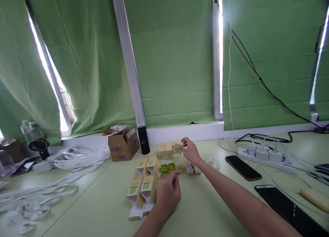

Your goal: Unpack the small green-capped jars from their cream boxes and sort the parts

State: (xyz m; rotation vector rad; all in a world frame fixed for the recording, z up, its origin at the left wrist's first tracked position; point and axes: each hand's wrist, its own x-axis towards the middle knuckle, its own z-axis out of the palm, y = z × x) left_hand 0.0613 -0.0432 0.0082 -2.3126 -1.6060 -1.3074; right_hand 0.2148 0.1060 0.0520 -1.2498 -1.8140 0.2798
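Observation:
My right hand reaches to the back and grips a small beige cardboard box with a green label. Beside that box stand more beige boxes in a row. My left hand is closed in a pinch in front of several small green square containers; a bit of green shows at its fingertips, too small to name. Left of it, beige boxes with open flaps lie in two rows. Small yellowish pieces, pale pink blocks and clear round containers sit to the right.
A brown carton and a black cylinder stand at the back. White straps cover the left side. On the right lie two phones, a power strip with chargers, and loose cables.

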